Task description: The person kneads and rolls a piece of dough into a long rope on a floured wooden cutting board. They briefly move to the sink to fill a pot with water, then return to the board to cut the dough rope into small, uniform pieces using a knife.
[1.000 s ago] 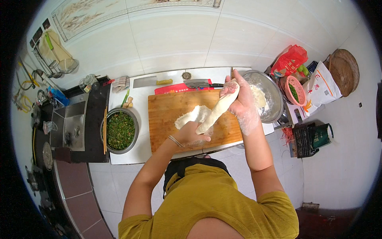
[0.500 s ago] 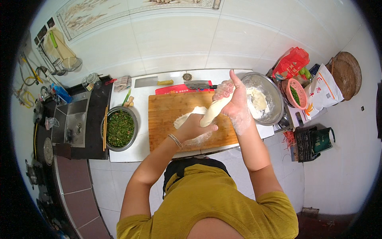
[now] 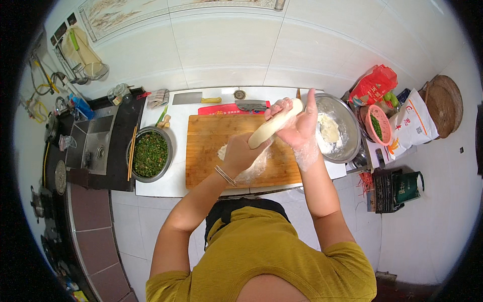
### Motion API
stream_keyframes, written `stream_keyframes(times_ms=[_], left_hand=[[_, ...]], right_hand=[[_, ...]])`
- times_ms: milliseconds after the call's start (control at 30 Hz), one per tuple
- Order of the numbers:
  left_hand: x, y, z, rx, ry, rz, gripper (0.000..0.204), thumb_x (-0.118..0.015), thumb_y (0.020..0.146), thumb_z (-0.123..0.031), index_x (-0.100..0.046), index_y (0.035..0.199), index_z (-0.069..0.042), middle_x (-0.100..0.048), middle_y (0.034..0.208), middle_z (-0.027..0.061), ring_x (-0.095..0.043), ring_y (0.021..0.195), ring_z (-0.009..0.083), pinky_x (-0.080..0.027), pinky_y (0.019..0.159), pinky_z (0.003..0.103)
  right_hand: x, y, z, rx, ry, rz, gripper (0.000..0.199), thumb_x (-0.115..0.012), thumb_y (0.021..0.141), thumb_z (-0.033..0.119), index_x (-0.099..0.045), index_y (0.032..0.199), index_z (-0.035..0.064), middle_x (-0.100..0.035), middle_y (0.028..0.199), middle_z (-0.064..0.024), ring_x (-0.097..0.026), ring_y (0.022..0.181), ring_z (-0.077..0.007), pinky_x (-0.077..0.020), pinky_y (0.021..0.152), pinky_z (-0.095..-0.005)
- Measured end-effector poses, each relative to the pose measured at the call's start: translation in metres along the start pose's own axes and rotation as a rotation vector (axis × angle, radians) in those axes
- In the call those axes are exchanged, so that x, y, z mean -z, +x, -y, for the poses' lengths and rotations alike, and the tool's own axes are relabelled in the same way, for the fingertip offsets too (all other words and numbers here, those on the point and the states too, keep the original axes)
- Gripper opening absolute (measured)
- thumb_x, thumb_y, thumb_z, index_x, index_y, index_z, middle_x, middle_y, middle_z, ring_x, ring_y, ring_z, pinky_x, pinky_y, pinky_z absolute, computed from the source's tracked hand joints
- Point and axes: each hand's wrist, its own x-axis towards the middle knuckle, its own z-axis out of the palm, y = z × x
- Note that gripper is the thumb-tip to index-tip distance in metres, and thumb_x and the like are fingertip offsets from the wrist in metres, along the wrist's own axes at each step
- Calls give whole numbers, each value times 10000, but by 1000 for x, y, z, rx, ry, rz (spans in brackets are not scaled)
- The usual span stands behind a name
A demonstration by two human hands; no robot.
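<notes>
A thick, pale roll of dough (image 3: 274, 126) slants above the wooden cutting board (image 3: 206, 146). My left hand (image 3: 239, 155) is closed round its lower end, with a bracelet at the wrist. Its upper part lies across my right hand (image 3: 298, 132), which is turned palm up. The right fingers curl along the dough's far side, while the thumb stands away from it. Flour whitens my right palm and wrist. Loose flour (image 3: 254, 170) is spread on the board beneath, partly hidden by my left hand.
A metal bowl (image 3: 354, 143) with dough and flour stands right of the board. At left are a pot of chopped green filling (image 3: 151, 155) and chopsticks (image 3: 132, 153). Behind the board lie a cleaver (image 3: 187, 98) and a red packet (image 3: 219, 109). A pink basket (image 3: 385, 121) sits far right.
The dough roll's upper end now shows above my right fingers, and the thumb has come off it. My left hand has shifted slightly left, still gripping the lower end.
</notes>
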Motion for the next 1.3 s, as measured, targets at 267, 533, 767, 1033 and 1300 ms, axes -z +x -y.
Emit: stream_keyframes(times_ms=[267,533,767,1033,1300], left_hand=[[18,24,-11,-219,-267,203,338,-776,705,-286,-661,907,-41,-644,768,68,-607,747,144,-461,675,303],[39,38,-20,17,-41,267,320,-753,727,-236,-633,934,-25,-590,749,14,-549,713,116,-445,647,282],[97,87,-22,45,282,207,265,-718,745,-233,-653,859,-3,-625,700,85,-570,652,146,-457,608,296],[116,98,12,-7,530,165,352,-735,733,-271,-645,967,-24,-656,799,121,-607,692,191,-476,661,329],[11,53,168,51,734,376,490,-648,757,-466,-554,1072,-104,-649,936,151,-616,894,342,-475,779,455]], right_hand=[[30,33,12,-189,36,590,586,-412,952,439,-343,434,174,-345,425,36,-365,444,-123,-349,538,-284],[4,37,16,-193,-181,308,440,-514,920,369,-433,556,134,-455,545,-9,-471,578,-183,-443,710,-332],[-16,110,7,-276,-122,44,325,-575,893,332,-503,751,49,-511,726,-61,-522,723,-219,-461,886,-442],[4,152,-30,-327,-216,150,317,-544,907,323,-472,751,57,-490,683,-67,-517,714,-241,-468,818,-407],[219,209,-75,-574,-402,-248,177,-494,931,208,-535,903,38,-541,737,-68,-587,727,-226,-534,715,-368]])
